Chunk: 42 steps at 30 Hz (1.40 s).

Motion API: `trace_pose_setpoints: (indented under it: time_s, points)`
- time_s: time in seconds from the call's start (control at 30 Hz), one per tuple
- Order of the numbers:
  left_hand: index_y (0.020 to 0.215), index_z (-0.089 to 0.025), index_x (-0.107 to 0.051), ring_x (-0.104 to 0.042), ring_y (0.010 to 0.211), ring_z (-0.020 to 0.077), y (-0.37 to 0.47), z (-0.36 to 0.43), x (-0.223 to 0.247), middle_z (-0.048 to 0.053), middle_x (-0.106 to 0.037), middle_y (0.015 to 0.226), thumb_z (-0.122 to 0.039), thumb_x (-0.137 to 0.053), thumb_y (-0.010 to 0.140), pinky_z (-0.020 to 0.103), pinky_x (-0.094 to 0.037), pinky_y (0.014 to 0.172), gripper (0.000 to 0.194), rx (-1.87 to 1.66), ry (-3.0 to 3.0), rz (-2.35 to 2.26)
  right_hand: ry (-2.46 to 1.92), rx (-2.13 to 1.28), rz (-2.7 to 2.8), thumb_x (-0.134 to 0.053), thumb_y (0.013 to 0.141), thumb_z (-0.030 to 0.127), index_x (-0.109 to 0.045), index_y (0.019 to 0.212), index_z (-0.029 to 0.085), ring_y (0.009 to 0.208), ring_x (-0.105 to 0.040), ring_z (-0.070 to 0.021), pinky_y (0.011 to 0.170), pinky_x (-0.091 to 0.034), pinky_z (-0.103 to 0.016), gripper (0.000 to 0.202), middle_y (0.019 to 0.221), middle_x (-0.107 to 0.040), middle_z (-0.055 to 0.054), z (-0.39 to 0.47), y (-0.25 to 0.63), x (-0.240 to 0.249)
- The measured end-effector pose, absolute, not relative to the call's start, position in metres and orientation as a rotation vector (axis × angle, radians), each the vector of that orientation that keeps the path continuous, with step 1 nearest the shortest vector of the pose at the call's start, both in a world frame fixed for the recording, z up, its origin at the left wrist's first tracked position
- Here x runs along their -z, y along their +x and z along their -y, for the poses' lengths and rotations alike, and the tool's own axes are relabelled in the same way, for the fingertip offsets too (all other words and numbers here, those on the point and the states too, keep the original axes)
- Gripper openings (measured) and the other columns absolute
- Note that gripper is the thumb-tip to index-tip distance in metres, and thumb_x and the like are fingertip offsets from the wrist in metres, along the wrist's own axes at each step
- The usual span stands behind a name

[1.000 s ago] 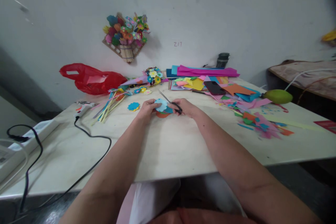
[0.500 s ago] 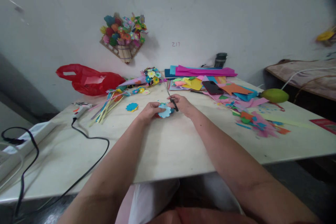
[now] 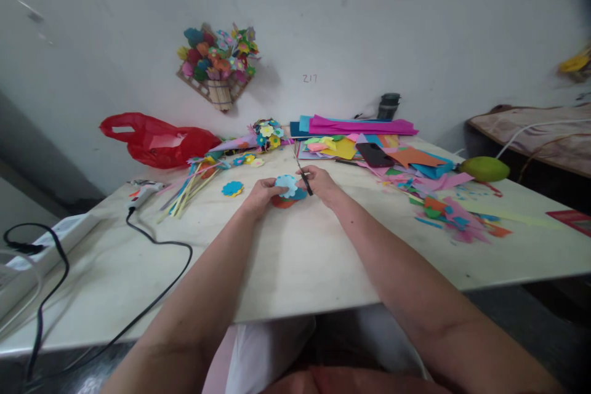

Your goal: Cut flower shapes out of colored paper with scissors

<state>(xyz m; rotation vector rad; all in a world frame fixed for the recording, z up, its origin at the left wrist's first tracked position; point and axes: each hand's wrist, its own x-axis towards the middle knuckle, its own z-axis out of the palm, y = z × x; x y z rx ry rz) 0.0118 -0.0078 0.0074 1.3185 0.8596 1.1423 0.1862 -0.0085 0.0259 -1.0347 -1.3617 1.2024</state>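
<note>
Between the thumb and fingers of my left hand (image 3: pixel 261 196) is a light-blue paper flower (image 3: pixel 287 185) with a scalloped edge. Below it show a darker blue piece (image 3: pixel 299 194) and an orange-red piece (image 3: pixel 282 202); whether my hand grips these too I cannot tell. My right hand (image 3: pixel 319 183) is closed on a pair of scissors (image 3: pixel 303 177), blades pointing up and away toward the wall, close beside the flower's right edge. To the left, a blue scalloped flower (image 3: pixel 232 188) lies on the table over a yellow one.
A glue gun (image 3: pixel 146 193) with a black cord lies at left, near paper strips (image 3: pixel 184 192) and a red plastic bag (image 3: pixel 161 143). Colored sheets (image 3: pixel 341 148), a phone (image 3: pixel 373 154) and paper scraps (image 3: pixel 455 217) cover the right. A power strip (image 3: pixel 55 243) sits at the left edge.
The light-blue flower has shifted up and slightly left in my left hand, uncovering more of the orange-red and darker blue pieces below. The scissors have barely moved.
</note>
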Motion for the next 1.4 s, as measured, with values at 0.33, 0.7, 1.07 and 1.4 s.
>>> trace_pose_setpoints:
  time_s: [0.33, 0.7, 1.07, 1.4]
  points:
    - [0.054, -0.013, -0.055, -0.058, 0.053, 0.0142, 0.013, 0.012, -0.013, 0.003, -0.06, 0.055, -0.024, -0.077, 0.049, 0.029, -0.047, 0.06, 0.025, -1.196, 1.268, -0.934, -1.105, -1.281, 1.291, -0.069, 0.055, 0.011, -0.057, 0.087, 0.015, 0.05, -0.051, -0.0081, 0.049, -0.041, -0.02, 0.035, 0.059, -0.057, 0.004, 0.011, 0.181, -0.026]
    - [0.06, -0.013, -0.061, -0.06, 0.057, 0.0144, 0.014, 0.012, -0.013, 0.003, -0.061, 0.058, -0.029, -0.078, 0.05, 0.03, -0.049, 0.066, 0.025, -1.205, 1.274, -0.95, -1.106, -1.294, 1.256, -0.071, 0.056, 0.011, -0.056, 0.083, 0.014, 0.045, -0.051, -0.0065, 0.045, -0.04, -0.018, 0.031, 0.054, -0.056, 0.006, 0.014, 0.177, -0.025]
    - [0.062, -0.012, -0.062, -0.062, 0.058, 0.0154, 0.009, 0.004, -0.01, 0.004, -0.062, 0.059, -0.028, -0.076, 0.054, 0.028, -0.05, 0.064, 0.023, -1.38, 1.176, -0.923, -1.143, -1.312, 1.45, -0.069, 0.069, 0.031, -0.057, 0.082, 0.015, 0.04, -0.052, -0.0085, 0.029, -0.025, -0.016, 0.025, 0.055, -0.059, 0.0, 0.01, 0.191, -0.022]
    - [0.072, -0.011, -0.064, -0.064, 0.064, 0.0164, 0.008, 0.002, -0.012, 0.007, -0.067, 0.068, -0.024, -0.073, 0.057, 0.028, -0.052, 0.067, 0.021, -1.482, 1.034, -0.878, -1.009, -1.477, 1.589, -0.061, 0.072, 0.052, -0.056, 0.088, 0.015, 0.043, -0.055, -0.0103, 0.03, -0.031, -0.017, 0.041, 0.06, -0.06, -0.003, 0.019, 0.196, -0.027]
